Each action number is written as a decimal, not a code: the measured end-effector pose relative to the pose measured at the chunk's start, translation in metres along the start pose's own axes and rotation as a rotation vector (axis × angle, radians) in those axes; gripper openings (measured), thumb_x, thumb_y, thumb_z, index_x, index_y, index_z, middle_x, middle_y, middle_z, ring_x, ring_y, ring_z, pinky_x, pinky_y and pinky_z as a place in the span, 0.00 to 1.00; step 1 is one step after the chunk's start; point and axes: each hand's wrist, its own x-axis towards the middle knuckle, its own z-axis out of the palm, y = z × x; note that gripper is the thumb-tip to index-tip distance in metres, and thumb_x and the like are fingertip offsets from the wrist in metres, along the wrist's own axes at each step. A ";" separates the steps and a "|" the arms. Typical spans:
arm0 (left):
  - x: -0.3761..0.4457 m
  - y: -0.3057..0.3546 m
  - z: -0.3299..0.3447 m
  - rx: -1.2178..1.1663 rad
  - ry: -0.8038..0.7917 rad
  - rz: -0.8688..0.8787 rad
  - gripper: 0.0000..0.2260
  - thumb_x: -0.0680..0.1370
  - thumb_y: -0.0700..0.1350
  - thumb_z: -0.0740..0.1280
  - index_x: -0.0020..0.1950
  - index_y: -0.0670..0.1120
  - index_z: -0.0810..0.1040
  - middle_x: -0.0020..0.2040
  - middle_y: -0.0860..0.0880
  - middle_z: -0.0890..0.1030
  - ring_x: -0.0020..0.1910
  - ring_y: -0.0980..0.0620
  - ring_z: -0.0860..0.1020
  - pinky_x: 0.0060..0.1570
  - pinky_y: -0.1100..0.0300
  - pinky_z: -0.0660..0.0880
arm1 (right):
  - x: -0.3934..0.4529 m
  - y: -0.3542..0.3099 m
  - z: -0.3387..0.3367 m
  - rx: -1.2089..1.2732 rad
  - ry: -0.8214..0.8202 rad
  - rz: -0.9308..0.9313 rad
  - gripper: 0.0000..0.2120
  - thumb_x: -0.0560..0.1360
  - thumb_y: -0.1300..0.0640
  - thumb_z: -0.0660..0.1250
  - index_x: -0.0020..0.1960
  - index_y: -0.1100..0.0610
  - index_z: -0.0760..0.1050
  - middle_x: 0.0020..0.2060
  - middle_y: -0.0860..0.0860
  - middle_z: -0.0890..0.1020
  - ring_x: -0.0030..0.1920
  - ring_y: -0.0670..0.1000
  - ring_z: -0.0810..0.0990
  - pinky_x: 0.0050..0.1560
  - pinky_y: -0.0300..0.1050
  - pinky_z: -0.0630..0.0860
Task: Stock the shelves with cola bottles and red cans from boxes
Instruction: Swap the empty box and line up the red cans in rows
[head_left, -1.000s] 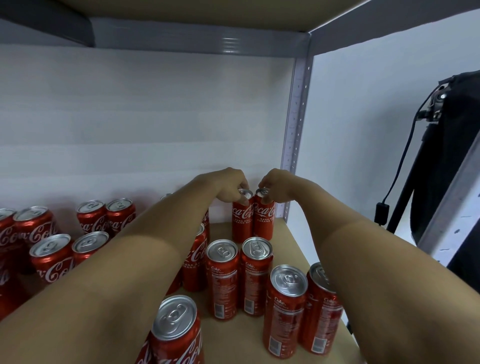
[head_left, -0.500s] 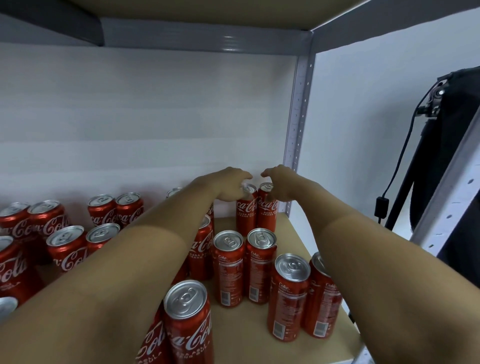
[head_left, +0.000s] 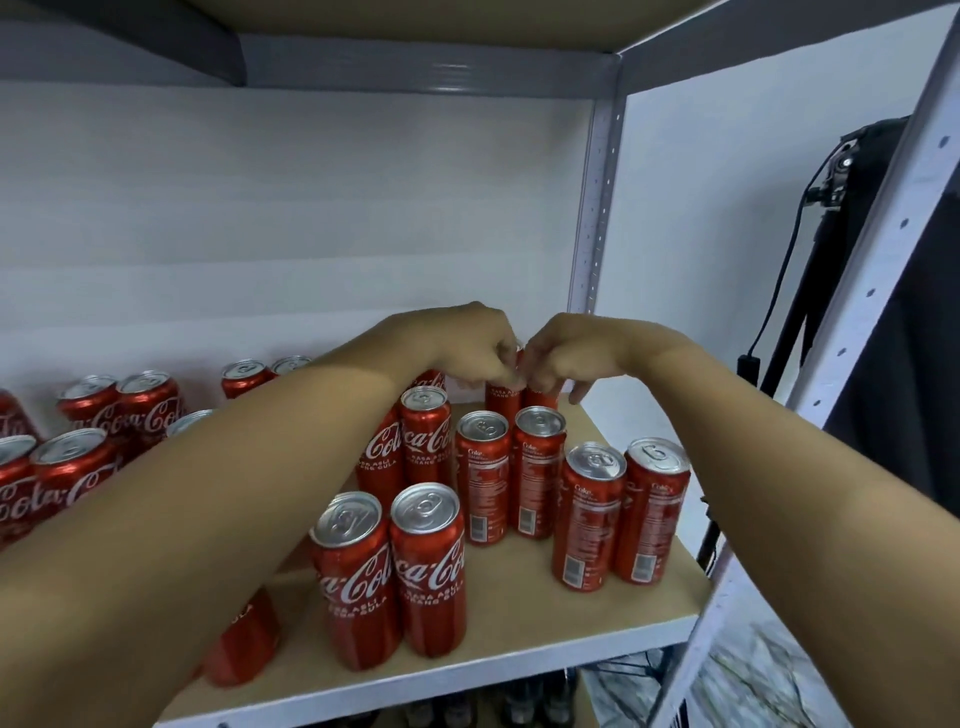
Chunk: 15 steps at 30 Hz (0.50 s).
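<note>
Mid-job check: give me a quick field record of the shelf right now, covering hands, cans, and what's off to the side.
left hand: fingers curled over the top of the rear left can
right hand: fingers curled over the top of the rear right can
rear cans: upright, side by side at the shelf back
shelf: many red cans upright, mostly in pairs
below shelf: dark bottle tops, blurred
right side: black tripod with cable

Both hands are way at the back of the shelf (head_left: 545, 618): left hand (head_left: 475, 345) and right hand (head_left: 569, 356) each curled over a red can (head_left: 503, 400), (head_left: 540, 397), more cans standing in pairs up front.
</note>
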 end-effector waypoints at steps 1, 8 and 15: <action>-0.004 0.005 0.000 0.048 -0.036 -0.019 0.11 0.76 0.57 0.74 0.51 0.51 0.85 0.44 0.51 0.85 0.44 0.51 0.84 0.48 0.55 0.81 | -0.004 -0.003 0.001 -0.004 -0.025 0.006 0.13 0.73 0.63 0.68 0.56 0.55 0.83 0.50 0.53 0.86 0.51 0.51 0.85 0.43 0.44 0.84; -0.020 0.007 0.009 0.158 -0.205 -0.120 0.19 0.72 0.62 0.76 0.53 0.49 0.85 0.47 0.51 0.88 0.40 0.54 0.87 0.55 0.52 0.83 | -0.018 -0.002 0.015 -0.107 -0.076 0.031 0.19 0.67 0.46 0.82 0.50 0.57 0.84 0.43 0.51 0.86 0.47 0.50 0.86 0.42 0.42 0.84; -0.025 0.001 0.013 0.048 -0.197 -0.044 0.17 0.72 0.57 0.79 0.52 0.47 0.85 0.46 0.51 0.88 0.39 0.54 0.87 0.53 0.55 0.82 | -0.018 0.000 0.018 -0.104 -0.042 0.015 0.17 0.66 0.48 0.82 0.48 0.59 0.86 0.42 0.51 0.87 0.45 0.52 0.87 0.44 0.45 0.85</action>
